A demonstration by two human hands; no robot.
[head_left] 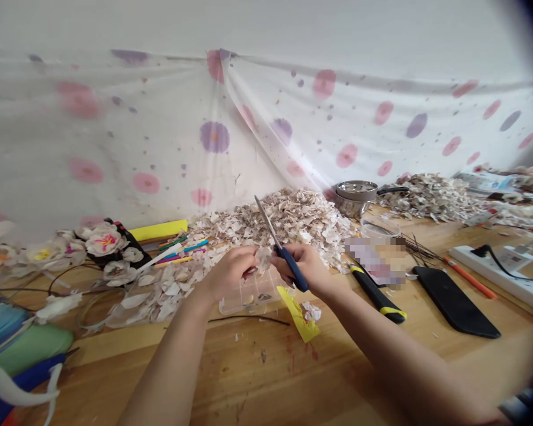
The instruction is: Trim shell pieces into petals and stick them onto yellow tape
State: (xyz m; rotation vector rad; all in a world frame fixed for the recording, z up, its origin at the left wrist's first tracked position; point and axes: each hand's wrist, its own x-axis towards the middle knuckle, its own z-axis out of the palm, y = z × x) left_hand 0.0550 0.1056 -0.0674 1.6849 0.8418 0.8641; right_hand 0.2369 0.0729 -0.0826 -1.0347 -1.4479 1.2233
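Observation:
My right hand (308, 266) grips a pair of scissors (294, 269) with dark blue handles, the blades pointing up and away from me. Its fingertips also reach a thin, whitish, petal-like flake (263, 258) between my two hands. My left hand (231, 271) is closed, with its fingertips at the other side of that flake. Beneath both hands sits a clear plastic compartment box (235, 303) with a few small bits inside. A large heap of similar pale flakes (297, 216) rises just behind my hands.
A yellow strip (298, 313) and a dark thin wire (249, 319) lie in front of the box. To the right are a black-and-yellow handled tool (377, 296), a black flat object (455, 302) and a power strip (506, 275). Handmade flowers (106, 239) stand left; a metal pot (354, 198) behind.

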